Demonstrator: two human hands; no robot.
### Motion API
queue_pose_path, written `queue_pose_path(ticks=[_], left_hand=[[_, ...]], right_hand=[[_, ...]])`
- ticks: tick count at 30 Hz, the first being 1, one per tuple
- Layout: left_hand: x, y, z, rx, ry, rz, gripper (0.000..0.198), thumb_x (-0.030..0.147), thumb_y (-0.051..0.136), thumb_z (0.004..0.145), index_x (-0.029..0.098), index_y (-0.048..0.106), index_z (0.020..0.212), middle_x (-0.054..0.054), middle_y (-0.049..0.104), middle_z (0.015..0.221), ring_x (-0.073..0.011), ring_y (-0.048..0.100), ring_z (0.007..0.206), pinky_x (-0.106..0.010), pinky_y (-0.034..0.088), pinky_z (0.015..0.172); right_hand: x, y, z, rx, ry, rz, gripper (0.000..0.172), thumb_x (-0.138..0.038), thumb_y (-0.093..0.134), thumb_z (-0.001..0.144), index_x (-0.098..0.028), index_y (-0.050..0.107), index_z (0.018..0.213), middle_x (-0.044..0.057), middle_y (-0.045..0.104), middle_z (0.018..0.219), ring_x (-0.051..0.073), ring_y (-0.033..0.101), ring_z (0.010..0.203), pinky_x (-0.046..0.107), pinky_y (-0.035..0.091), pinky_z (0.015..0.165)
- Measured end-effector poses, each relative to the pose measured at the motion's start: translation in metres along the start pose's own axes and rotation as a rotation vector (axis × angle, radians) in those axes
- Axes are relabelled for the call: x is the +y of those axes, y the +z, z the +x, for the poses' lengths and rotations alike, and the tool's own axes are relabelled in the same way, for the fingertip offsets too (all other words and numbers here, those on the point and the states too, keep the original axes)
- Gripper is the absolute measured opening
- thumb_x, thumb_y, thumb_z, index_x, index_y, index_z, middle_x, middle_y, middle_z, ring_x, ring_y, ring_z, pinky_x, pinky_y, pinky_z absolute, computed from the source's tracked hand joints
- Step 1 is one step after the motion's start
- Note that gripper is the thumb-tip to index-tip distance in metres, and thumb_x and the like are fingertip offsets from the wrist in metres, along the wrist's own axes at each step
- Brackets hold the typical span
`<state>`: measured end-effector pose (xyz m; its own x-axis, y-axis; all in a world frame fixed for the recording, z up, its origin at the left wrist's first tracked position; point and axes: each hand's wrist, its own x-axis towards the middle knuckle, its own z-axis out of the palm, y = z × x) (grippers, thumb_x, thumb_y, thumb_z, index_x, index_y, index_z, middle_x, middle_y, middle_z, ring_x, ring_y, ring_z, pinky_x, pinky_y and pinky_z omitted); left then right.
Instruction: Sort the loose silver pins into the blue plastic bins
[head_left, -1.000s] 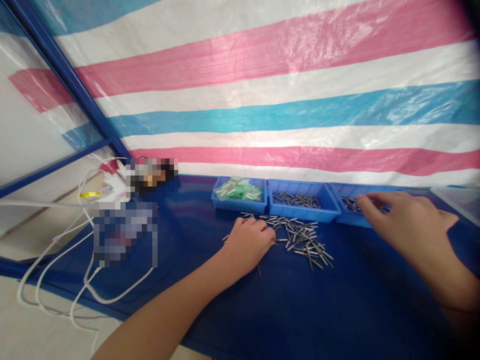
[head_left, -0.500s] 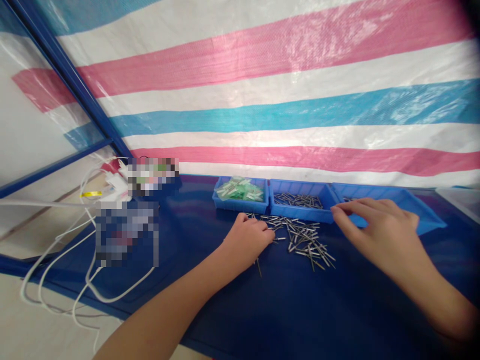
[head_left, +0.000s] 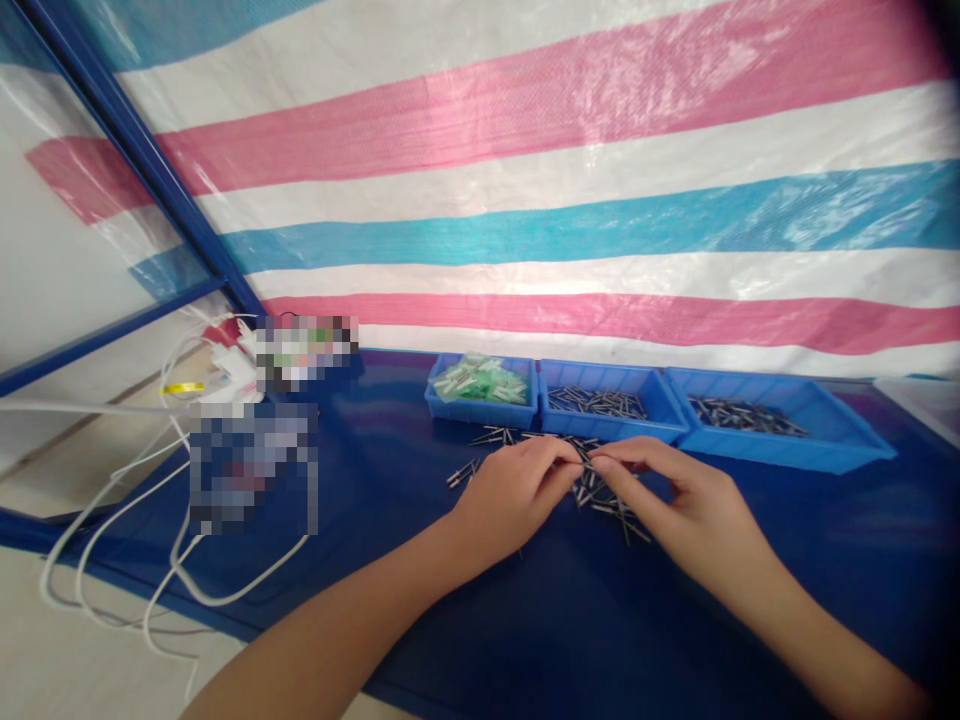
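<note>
My left hand (head_left: 517, 490) and my right hand (head_left: 675, 495) meet fingertip to fingertip over a loose pile of small metal pins (head_left: 600, 495) on the blue table (head_left: 465, 600). Both hands are pinched; something small sits between the fingertips, too tiny to name. Behind them stand three blue bins: the left bin (head_left: 481, 390) holds green plastic parts, the middle bin (head_left: 607, 402) holds metal pins, and the right bin (head_left: 780, 432) holds darker pins.
A striped pink, white and blue tarp (head_left: 570, 200) hangs right behind the bins. White cables (head_left: 150, 560) and blurred devices lie at the table's left end. A blue frame post (head_left: 135, 150) runs diagonally at the left.
My right hand has left the right bin and swung left to the pin pile. My left hand has lifted slightly and its fingers now touch the right hand's fingertips.
</note>
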<state>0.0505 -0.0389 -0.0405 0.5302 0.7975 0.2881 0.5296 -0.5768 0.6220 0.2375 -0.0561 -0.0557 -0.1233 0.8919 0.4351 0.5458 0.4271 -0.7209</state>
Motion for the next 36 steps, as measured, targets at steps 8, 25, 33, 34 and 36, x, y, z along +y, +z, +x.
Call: queue_pose_path(ticks=[8,25,33,34,36], left_hand=[[-0.0015,0.0066,0.0000,0.052,-0.049,-0.081,0.021,0.031,0.049,0.092,0.019,0.062,0.103,-0.004,0.069,0.098,-0.0155,0.063,0.087,-0.025,0.046,0.082],[-0.0031,0.0071,0.0004,0.074,-0.049,-0.175,0.020,0.035,0.057,0.087,0.018,0.065,0.091,-0.002,0.068,0.088,-0.0133,0.061,0.080,-0.023,0.046,0.076],[-0.0007,0.0014,0.0014,0.172,-0.039,-0.181,0.022,0.038,0.061,0.085,0.017,0.064,0.088,-0.002,0.067,0.085,-0.0131,0.061,0.079,-0.022,0.046,0.074],[-0.0003,0.0009,0.0014,0.163,-0.040,-0.168,0.023,0.039,0.060,0.085,0.017,0.063,0.091,-0.002,0.066,0.085,-0.0133,0.061,0.079,-0.023,0.046,0.074],[-0.0004,-0.0004,0.0012,0.117,-0.042,-0.110,0.029,0.041,0.059,0.085,0.017,0.061,0.102,-0.003,0.066,0.091,-0.0145,0.061,0.082,-0.025,0.047,0.076]], right_hand=[[-0.0043,0.0017,-0.0006,-0.011,0.009,0.057,0.017,-0.035,0.057,0.085,-0.023,0.068,0.090,0.004,0.068,0.089,0.019,0.062,0.080,0.032,0.051,0.074],[-0.0023,0.0023,-0.0025,-0.039,0.002,0.173,0.012,-0.031,0.059,0.085,-0.024,0.066,0.093,0.003,0.066,0.089,0.018,0.061,0.083,0.031,0.048,0.073],[-0.0006,0.0010,0.0012,-0.138,-0.027,0.083,0.017,-0.032,0.053,0.088,-0.023,0.068,0.092,0.005,0.066,0.092,0.019,0.061,0.085,0.032,0.049,0.075],[0.0000,0.0003,0.0020,-0.157,-0.042,0.067,0.017,-0.032,0.053,0.089,-0.023,0.068,0.090,0.005,0.066,0.091,0.019,0.061,0.086,0.032,0.049,0.076],[0.0036,-0.0040,0.0049,-0.135,-0.052,0.032,0.019,-0.033,0.052,0.089,-0.023,0.067,0.087,0.004,0.067,0.088,0.018,0.061,0.086,0.031,0.048,0.078]])
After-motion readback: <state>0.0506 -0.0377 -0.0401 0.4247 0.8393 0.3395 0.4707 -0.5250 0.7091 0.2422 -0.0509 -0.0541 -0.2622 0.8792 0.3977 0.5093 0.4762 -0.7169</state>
